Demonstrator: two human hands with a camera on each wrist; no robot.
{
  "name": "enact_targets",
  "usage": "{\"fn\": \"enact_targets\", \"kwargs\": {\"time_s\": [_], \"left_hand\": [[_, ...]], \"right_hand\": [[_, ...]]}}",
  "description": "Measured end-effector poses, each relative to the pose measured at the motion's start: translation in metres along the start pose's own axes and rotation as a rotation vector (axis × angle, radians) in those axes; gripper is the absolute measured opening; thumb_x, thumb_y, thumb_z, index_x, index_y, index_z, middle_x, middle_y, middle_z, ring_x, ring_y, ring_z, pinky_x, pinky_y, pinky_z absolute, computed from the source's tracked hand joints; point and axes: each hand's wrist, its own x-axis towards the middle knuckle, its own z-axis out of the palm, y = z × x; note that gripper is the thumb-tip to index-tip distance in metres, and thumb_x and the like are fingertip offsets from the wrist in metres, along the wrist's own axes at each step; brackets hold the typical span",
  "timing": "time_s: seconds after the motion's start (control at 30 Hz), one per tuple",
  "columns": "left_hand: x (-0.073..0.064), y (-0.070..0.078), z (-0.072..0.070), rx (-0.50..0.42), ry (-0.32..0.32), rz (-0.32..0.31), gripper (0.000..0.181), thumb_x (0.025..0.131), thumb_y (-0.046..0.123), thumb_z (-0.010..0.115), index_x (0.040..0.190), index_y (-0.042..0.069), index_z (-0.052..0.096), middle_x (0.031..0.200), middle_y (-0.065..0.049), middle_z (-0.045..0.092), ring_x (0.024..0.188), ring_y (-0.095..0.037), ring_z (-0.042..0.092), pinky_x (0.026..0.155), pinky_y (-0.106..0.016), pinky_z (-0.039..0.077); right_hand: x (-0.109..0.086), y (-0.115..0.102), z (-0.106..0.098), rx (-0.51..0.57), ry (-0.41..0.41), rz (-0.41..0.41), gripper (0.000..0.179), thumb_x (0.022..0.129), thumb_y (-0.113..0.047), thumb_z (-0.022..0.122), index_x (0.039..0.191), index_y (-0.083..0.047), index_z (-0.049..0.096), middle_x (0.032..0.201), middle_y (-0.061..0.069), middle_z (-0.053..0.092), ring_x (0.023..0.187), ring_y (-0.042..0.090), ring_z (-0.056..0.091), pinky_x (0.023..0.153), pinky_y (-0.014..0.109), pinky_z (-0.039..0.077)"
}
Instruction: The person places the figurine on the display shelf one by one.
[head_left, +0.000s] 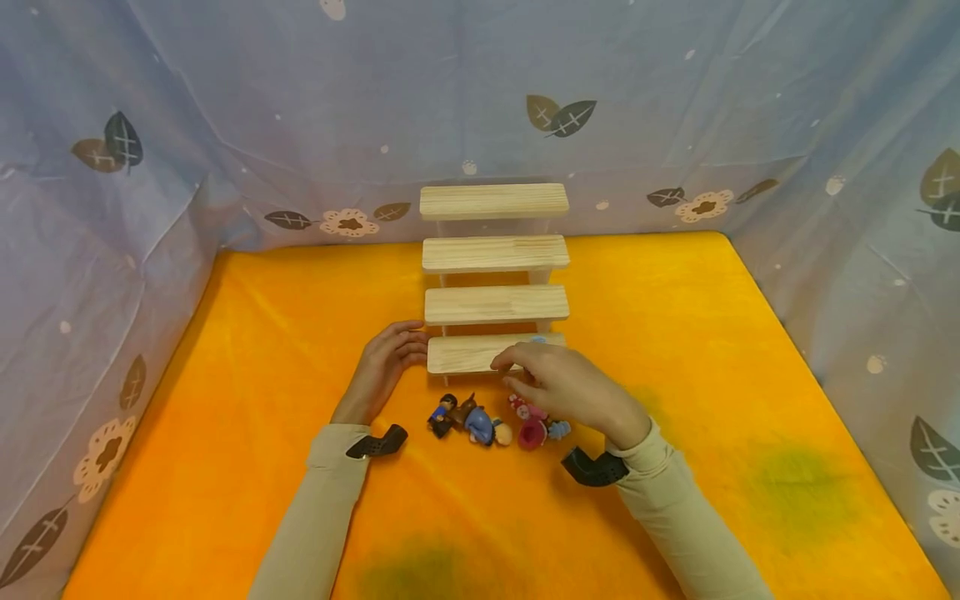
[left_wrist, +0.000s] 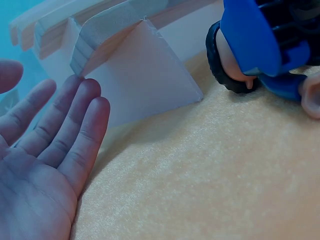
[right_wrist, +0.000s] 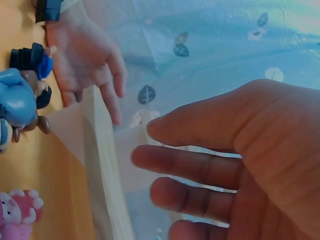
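A wooden stepped rack with pale plank steps stands near the middle. My left hand is beside its lowest step, fingers extended, fingertips at the plank's left end in the left wrist view. My right hand hovers over the right part of that step, fingers loosely bent and nothing between them in the right wrist view. Behind it, a small blue thing shows on the step, mostly hidden. In front of the rack lie a dark-haired figurine in blue, a blue-bodied figurine and a pink-and-white figurine.
A dark pink cup-like piece and a light blue piece lie below my right hand. Orange cloth covers the surface. Patterned curtains enclose the back and sides.
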Motion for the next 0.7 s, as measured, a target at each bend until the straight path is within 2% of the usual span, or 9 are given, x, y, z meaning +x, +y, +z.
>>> {"fn": "enact_targets", "kwargs": {"time_s": [0.13,0.27,0.37,0.53,0.7], "left_hand": [[-0.002,0.001,-0.001,-0.006,-0.001,-0.001,0.043,0.109,0.029,0.046,0.141,0.000,0.050,0.119,-0.007,0.062,0.101,-0.013,0.065,0.092,-0.028,0.056],[-0.003,0.001,-0.001,-0.012,0.012,0.004,0.043,0.109,0.028,0.046,0.141,-0.001,0.050,0.118,-0.008,0.062,0.100,-0.014,0.065,0.092,-0.028,0.056],[0.000,0.000,0.002,-0.013,0.012,0.003,0.043,0.109,0.028,0.047,0.140,-0.001,0.051,0.118,-0.009,0.062,0.099,-0.014,0.065,0.091,-0.028,0.057],[0.005,-0.001,0.006,0.006,-0.029,-0.012,0.046,0.109,0.032,0.047,0.141,0.000,0.050,0.121,-0.009,0.061,0.102,-0.015,0.065,0.094,-0.028,0.056],[0.000,0.001,0.001,0.004,0.009,-0.011,0.046,0.109,0.031,0.045,0.141,-0.003,0.049,0.119,-0.010,0.061,0.099,-0.015,0.066,0.091,-0.028,0.057]], "right_hand": [[0.002,-0.003,0.003,-0.031,-0.058,0.015,0.025,0.100,-0.020,0.064,0.123,-0.012,0.070,0.118,0.001,0.072,0.095,0.015,0.066,0.083,0.034,0.057],[0.003,-0.002,0.004,-0.055,-0.111,0.012,0.027,0.099,-0.019,0.065,0.125,-0.011,0.070,0.119,0.003,0.072,0.086,0.011,0.063,0.079,0.031,0.056],[0.000,0.000,0.004,-0.032,-0.159,0.037,0.028,0.100,-0.018,0.063,0.126,-0.010,0.070,0.119,0.004,0.073,0.077,0.006,0.058,0.074,0.027,0.053],[-0.006,0.001,0.002,-0.009,-0.219,0.084,0.026,0.100,-0.018,0.063,0.124,-0.009,0.071,0.102,0.001,0.075,0.062,0.002,0.049,0.064,0.022,0.046],[-0.006,-0.002,0.007,-0.068,-0.249,0.106,0.025,0.100,-0.019,0.064,0.123,-0.011,0.071,0.088,-0.005,0.071,0.060,0.004,0.050,0.062,0.024,0.047]]}}
